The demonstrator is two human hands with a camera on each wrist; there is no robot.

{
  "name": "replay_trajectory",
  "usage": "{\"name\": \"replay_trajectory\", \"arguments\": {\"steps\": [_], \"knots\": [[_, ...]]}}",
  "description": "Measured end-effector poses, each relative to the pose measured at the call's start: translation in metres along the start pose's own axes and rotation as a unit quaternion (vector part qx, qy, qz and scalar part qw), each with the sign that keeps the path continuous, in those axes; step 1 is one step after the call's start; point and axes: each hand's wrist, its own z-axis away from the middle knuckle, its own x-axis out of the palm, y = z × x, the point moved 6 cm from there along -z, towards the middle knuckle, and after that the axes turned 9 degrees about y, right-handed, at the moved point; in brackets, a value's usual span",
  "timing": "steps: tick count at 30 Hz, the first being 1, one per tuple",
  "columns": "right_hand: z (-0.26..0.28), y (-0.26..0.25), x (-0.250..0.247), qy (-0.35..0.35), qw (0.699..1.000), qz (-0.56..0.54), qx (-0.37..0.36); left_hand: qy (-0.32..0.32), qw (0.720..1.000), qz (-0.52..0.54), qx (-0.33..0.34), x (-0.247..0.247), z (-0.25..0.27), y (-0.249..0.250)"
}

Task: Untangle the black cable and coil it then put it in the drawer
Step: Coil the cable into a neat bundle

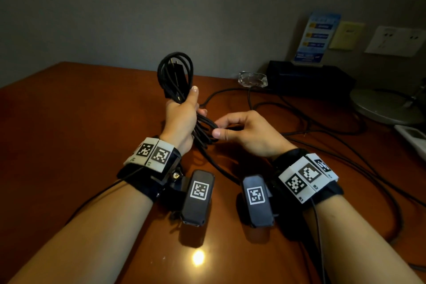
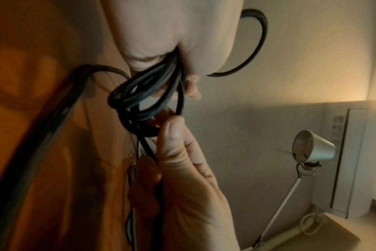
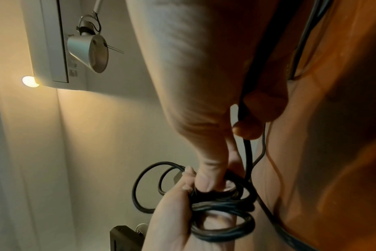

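Left hand [image 1: 182,120] grips one bundled black cable [image 1: 175,71] upright above the worktop [image 1: 69,122]; right hand [image 1: 249,131] pinches its lower loops between thumb and fingers.

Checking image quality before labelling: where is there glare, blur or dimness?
Head view: dim room, a bright light reflection on the glossy brown wooden table. Left wrist view: soft and blurred, left hand pale, out of focus. Right wrist view: glowing wall light, blurred palm.
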Motion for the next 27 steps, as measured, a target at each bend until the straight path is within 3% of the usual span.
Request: {"name": "replay_trajectory", "arguments": {"steps": [3, 8, 13, 18, 22, 25, 27], "knots": [[0.000, 0.001, 0.006, -0.024, 0.998, 0.057, -0.003, -0.011, 0.998, 0.046, -0.042, -0.001, 0.000, 0.000], [0.004, -0.004, 0.012, -0.065, 0.998, 0.017, 0.019, -0.030, 0.981, 0.135, -0.135, -0.005, -0.007, 0.002], [0.005, -0.005, 0.014, -0.073, 0.997, 0.000, 0.023, 0.014, 0.985, 0.124, -0.115, -0.006, -0.001, 0.001], [0.004, -0.001, 0.008, -0.022, 0.999, 0.023, 0.012, 0.000, 0.980, 0.136, -0.143, -0.008, -0.010, -0.004], [0.004, 0.008, -0.005, -0.008, 0.996, 0.064, 0.061, 0.062, 0.988, 0.116, -0.080, -0.020, -0.022, 0.004], [0.004, 0.023, -0.014, 0.000, 0.989, 0.061, 0.131, 0.166, 0.981, 0.097, -0.001, -0.039, -0.029, 0.016], [0.002, 0.028, -0.018, 0.015, 0.988, 0.067, 0.135, 0.238, 0.967, 0.066, 0.057, -0.053, -0.032, 0.028]]}}
